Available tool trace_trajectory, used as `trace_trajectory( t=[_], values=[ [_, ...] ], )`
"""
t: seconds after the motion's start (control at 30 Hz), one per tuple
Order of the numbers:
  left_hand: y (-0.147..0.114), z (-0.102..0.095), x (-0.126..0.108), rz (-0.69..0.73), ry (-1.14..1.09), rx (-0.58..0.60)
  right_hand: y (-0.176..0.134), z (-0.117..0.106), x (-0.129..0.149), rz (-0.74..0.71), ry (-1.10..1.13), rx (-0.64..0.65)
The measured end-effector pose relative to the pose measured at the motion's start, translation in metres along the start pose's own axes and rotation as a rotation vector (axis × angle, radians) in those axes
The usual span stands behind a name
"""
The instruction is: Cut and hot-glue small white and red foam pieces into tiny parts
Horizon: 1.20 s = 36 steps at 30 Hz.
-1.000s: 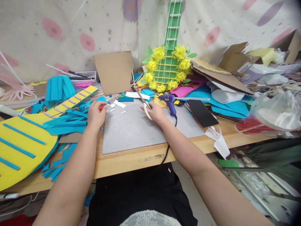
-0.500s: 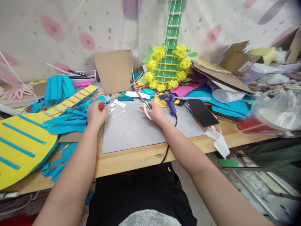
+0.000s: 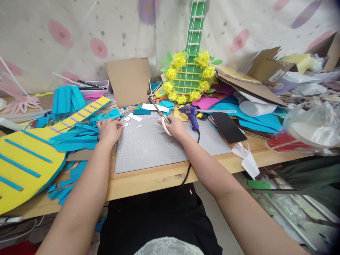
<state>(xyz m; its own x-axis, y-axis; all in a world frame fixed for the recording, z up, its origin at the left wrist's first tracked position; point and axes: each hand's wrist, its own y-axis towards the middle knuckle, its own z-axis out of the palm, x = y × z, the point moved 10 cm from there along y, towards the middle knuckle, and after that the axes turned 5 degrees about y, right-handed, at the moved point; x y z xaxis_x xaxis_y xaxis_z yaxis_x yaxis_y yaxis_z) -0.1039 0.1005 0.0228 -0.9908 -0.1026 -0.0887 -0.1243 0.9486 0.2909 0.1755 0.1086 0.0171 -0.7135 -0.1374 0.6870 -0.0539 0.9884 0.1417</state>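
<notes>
Head view: scissors [image 3: 163, 116] (white-handled, grey-bladed)

Lighting is bright and diffuse; shadows are soft. Highlights mark the bag [image 3: 315, 122] at frame right. Lens distortion stretches the arms [image 3: 87, 187] toward the lower corners. Right corners darken (vignetting). Fine detail is soft.

White-handled scissors [image 3: 160, 113] are seen over the grey, grid-lined mat [image 3: 148, 148]; yellow flowers [image 3: 179, 61] are spotted behind it.
</notes>
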Motion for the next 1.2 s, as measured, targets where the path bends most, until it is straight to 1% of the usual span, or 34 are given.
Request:
trace_trajectory(
  t=[0.23, 0.43, 0.53, 0.67, 0.73, 0.87, 0.93, 1.1, 1.2],
  values=[
    [0.007, 0.001, -0.013, 0.074, -0.087, -0.084, 0.0, 0.001, 0.0, 0.01, 0.006, 0.008],
    [0.007, 0.0, -0.017, 0.071, -0.147, -0.111, 0.001, 0.002, -0.002, 0.009, -0.013, 0.003],
    [0.005, -0.004, -0.016, 0.063, -0.152, -0.12, 0.001, 0.0, 0.0, 0.006, -0.069, -0.002],
    [0.001, -0.013, -0.012, 0.02, -0.158, -0.151, -0.002, -0.009, 0.0, 0.04, -0.224, -0.051],
    [0.0, -0.015, -0.011, 0.007, -0.163, -0.152, -0.002, -0.01, 0.001, 0.021, -0.297, -0.061],
    [0.0, -0.015, -0.005, -0.022, -0.201, -0.151, -0.002, -0.001, 0.003, -0.093, -0.401, -0.008],
    [0.001, -0.015, 0.0, -0.043, -0.24, -0.167, 0.0, 0.003, 0.001, -0.108, -0.418, 0.034],
    [0.002, -0.012, 0.014, -0.079, -0.403, -0.19, 0.001, -0.001, -0.004, -0.055, -0.409, 0.09],
    [0.002, -0.009, 0.022, -0.114, -0.493, -0.211, -0.001, -0.008, -0.006, 0.006, -0.404, 0.089]
  ],
)
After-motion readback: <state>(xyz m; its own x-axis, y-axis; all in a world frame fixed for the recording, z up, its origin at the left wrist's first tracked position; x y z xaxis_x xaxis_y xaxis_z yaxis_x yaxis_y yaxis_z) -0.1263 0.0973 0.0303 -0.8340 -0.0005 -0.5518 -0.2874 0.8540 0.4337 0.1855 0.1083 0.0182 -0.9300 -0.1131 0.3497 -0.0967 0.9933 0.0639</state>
